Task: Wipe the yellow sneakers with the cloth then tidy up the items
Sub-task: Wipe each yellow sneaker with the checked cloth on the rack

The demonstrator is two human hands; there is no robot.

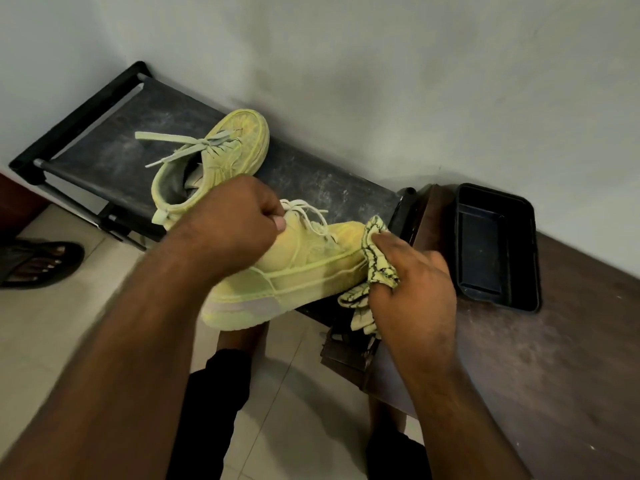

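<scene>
My left hand [239, 223] grips one yellow sneaker [298, 271] at its opening by the tongue and holds it over the front edge of the black rack. My right hand [412, 289] holds a crumpled yellow cloth with black lines [375, 261] and presses it against the sneaker's toe and side. The second yellow sneaker [221, 157] lies on the black rack's top [114, 147] behind it, toe toward the wall, its laces spread loose to the left.
A black rectangular tray [498, 247] sits on a dusty brown wooden surface [554, 358] to the right of the rack. A grey wall runs behind both. Another person's sandalled foot [38, 265] is on the tiled floor at left. My legs are below.
</scene>
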